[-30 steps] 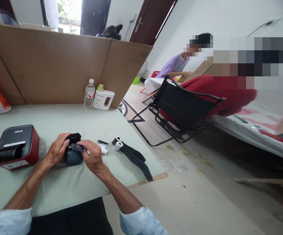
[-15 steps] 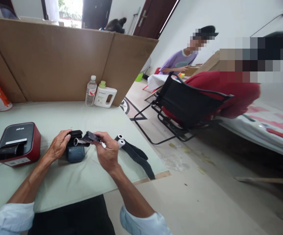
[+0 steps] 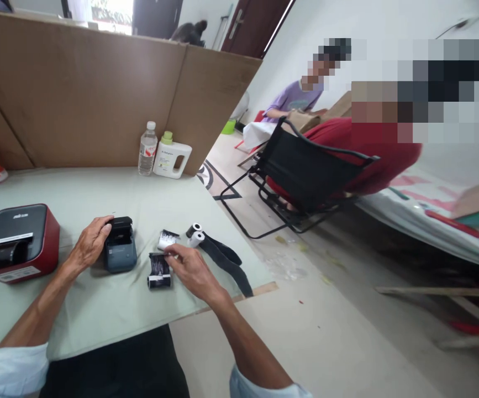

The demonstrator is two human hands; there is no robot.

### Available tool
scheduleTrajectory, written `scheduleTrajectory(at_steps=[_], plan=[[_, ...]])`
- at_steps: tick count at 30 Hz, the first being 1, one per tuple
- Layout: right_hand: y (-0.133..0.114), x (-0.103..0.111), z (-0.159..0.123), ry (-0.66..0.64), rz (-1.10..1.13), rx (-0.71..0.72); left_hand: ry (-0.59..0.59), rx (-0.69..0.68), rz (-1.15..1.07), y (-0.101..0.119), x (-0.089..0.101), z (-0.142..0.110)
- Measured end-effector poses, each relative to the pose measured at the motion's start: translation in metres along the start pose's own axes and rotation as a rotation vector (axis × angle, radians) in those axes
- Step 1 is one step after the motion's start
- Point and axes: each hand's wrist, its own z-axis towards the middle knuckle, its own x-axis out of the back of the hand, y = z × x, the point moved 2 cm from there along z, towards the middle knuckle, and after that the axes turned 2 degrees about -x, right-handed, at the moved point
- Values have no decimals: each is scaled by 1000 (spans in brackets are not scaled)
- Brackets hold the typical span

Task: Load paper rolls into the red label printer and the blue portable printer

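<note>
Table (image 3: 73, 190) with a pale green cover takes up the near left, and a tall cardboard screen (image 3: 106, 105) stands along its far side. Past the right edge is a black folding chair (image 3: 317, 160) with a person in red seated in it. At the left sits a red-and-black label printer (image 3: 19, 237); at the right edge lie long black strips (image 3: 231, 265). A white jug (image 3: 165, 160) stands just beside a water bottle (image 3: 147, 153) at the far side.

Just right of the left hand (image 3: 90, 243) is a dark blue handheld printer (image 3: 120, 260), lid raised. That hand is half curled, thumb at the lid's left edge; whether its fingers grip behind, I cannot tell. The right hand (image 3: 191, 271), nearly closed, pinches the far end of a black ribbon piece (image 3: 160, 270), right of the handheld printer. Smallest are the rolls (image 3: 196, 239) beyond.

The step in hand looks like handling the ribbon outside the opened printer, the left hand steadying it. The next move seems to call for a light pinch, so the thin film stays uncreased.
</note>
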Motion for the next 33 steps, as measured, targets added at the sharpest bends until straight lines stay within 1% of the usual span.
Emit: scheduleTrajectory(at_steps=[2, 3, 5, 7, 9, 11, 13, 21, 28, 30, 33], plan=[[-1, 8, 7, 131, -175, 93, 2, -6, 3, -1, 0, 0], [-3, 11, 11, 177, -253, 137, 4, -10, 1, -2, 0, 1], [-6, 15, 21, 196, -418, 195, 8, -13, -3, -3, 0, 1], [-7, 14, 32, 126, -594, 183, 8, -11, -5, -4, -1, 1], [-5, 10, 42, 4, -742, 124, 7, -7, -4, -4, -1, 1], [-2, 5, 50, -108, -844, 55, 8, -3, -5, -4, 0, 1], [0, 2, 56, -167, -889, 8, 7, -1, -7, -4, 0, 1], [5, 1, 68, -221, -881, -45, 3, 4, -9, -1, 0, 1], [0, 8, 62, -152, -797, -77, -4, 0, -3, -1, 0, 1], [0, 12, 61, -115, -691, -61, -7, -1, -2, 0, 0, 1], [7, 13, 63, -79, -416, -35, -1, -7, 2, 1, 0, 0]])
